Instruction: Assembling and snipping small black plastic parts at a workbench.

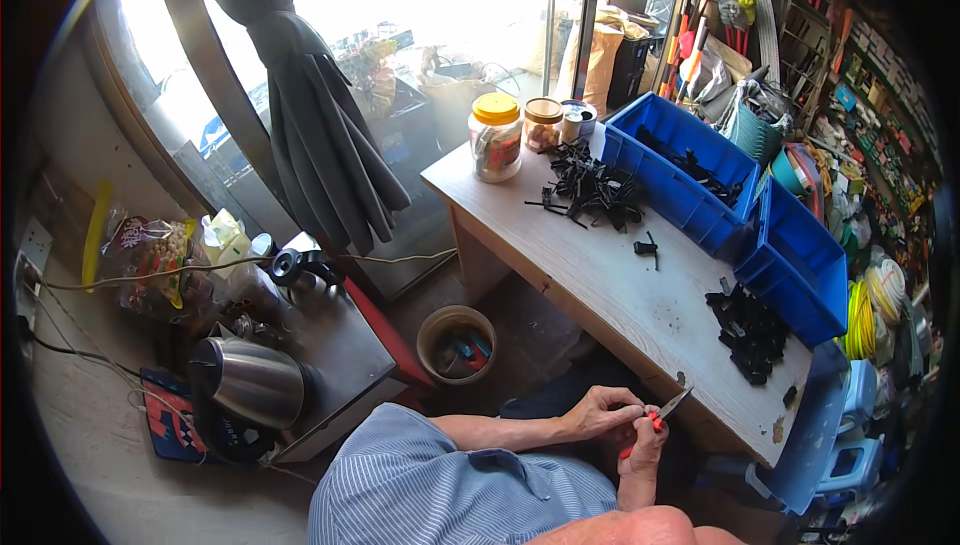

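My right hand point(643, 448) is closed round red-handled scissors point(676, 402), beside the near edge of the table. Their grey blades point up and to the right, past the fingers. Close against it, my left hand point(603, 413) has its fingertips pinched together; whatever they hold is too small or hidden to make out. On the table point(655, 290) lie a heap of black plastic parts point(597, 185), a second pile of small black parts point(747, 333) nearer to me, and one loose black part point(648, 249) between them.
Two blue crates point(665, 170) point(795, 265) line the table's far side; one holds black parts. A yellow-lidded jar point(496, 140) stands at the back corner. A waste bin point(455, 345) is on the floor. A steel kettle point(262, 381) sits on the left cabinet. Blue stools point(850, 465) stand right.
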`<control>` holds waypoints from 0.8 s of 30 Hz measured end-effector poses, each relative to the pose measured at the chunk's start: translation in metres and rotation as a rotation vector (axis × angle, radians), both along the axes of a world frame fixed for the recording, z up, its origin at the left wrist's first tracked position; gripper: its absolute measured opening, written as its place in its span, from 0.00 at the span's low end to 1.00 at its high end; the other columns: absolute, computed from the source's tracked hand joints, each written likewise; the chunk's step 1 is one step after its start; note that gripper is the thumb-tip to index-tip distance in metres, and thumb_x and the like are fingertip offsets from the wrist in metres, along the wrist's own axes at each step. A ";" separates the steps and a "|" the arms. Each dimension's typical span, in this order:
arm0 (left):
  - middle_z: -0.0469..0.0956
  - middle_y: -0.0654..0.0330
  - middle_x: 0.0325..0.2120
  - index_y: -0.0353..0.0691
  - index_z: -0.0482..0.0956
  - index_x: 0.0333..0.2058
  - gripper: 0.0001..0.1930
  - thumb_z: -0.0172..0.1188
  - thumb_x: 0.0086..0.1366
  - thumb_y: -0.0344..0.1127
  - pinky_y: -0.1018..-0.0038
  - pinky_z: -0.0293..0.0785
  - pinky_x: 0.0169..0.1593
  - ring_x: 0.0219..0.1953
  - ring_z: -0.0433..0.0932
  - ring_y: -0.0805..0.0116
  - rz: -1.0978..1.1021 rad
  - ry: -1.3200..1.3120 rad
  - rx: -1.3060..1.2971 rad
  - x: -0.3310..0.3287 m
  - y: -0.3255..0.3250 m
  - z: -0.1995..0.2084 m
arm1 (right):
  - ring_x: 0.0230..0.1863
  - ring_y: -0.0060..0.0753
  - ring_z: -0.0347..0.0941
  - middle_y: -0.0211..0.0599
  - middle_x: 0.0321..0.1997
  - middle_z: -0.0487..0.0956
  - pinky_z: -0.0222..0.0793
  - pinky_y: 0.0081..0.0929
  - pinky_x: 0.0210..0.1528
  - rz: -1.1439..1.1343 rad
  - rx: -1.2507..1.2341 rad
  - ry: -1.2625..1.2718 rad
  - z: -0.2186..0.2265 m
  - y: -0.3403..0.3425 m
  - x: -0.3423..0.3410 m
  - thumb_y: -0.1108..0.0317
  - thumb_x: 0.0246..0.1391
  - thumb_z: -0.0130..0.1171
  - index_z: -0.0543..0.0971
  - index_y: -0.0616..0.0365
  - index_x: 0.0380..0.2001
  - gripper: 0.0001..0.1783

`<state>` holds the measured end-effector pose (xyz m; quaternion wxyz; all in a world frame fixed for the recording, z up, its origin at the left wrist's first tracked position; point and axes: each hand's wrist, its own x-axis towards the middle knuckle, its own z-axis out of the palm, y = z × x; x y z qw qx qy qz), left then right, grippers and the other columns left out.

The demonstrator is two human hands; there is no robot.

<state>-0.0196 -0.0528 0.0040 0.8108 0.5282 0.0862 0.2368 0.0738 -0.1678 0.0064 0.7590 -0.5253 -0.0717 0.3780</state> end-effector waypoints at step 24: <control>0.77 0.60 0.20 0.37 0.74 0.37 0.10 0.53 0.70 0.38 0.79 0.69 0.19 0.18 0.75 0.75 -0.207 0.331 -0.243 0.009 0.012 -0.001 | 0.17 0.19 0.63 0.24 0.19 0.67 0.60 0.18 0.20 -0.023 -0.119 -0.069 0.000 0.006 -0.005 0.68 0.54 0.58 0.70 0.49 0.26 0.07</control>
